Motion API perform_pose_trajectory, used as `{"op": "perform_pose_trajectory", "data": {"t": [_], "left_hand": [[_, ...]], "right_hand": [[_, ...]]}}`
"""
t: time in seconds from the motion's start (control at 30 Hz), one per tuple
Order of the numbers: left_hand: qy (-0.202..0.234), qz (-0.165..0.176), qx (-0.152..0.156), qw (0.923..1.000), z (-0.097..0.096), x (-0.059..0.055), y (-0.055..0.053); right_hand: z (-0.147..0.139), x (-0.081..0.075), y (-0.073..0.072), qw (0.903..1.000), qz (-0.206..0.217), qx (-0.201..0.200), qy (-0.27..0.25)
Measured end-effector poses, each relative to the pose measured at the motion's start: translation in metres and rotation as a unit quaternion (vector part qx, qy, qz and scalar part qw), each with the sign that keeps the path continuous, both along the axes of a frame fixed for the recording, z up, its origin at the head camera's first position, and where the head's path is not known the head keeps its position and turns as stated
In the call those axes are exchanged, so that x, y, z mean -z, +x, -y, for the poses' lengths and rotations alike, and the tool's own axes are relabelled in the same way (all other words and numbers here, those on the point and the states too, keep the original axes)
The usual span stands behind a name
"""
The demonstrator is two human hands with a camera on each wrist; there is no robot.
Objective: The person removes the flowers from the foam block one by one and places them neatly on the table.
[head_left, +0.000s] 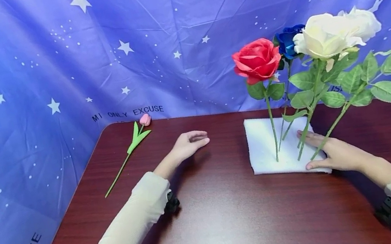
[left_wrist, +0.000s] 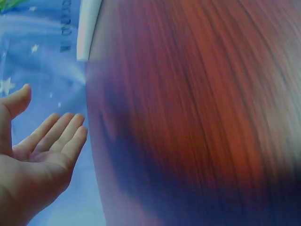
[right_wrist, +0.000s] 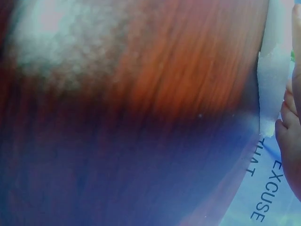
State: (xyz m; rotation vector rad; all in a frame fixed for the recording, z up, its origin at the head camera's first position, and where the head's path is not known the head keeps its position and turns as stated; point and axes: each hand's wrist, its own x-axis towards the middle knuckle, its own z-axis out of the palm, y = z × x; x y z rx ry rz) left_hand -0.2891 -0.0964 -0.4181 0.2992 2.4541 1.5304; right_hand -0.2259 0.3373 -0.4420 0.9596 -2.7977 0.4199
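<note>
Head view: my right hand [head_left: 342, 154], spread, touches the white block [head_left: 260, 145]; my left hand [head_left: 187, 145] hovers, relaxed, pink tulip [head_left: 137, 139] leftward.

6 flowers [head_left: 257, 61], 1 block [head_left: 288, 156]

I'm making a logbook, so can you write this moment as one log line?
left hand: empty | right hand: touching block | red rose: standing in block | tulip: lying on table

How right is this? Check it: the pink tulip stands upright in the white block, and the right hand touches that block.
Wrong about the pink tulip: it lies on the table, apart from the white block, as the head view shows. The right hand does touch that block.
</note>
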Motion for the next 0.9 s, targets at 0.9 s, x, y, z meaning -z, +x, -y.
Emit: {"op": "perform_pose_trajectory", "data": {"t": [0.9], "left_hand": [[0.1,-0.066,0.14,0.9829,-0.127,-0.019,0.018]], "right_hand": [[-0.005,0.005,0.002,0.9996,-0.017,-0.016,-0.014]]}}
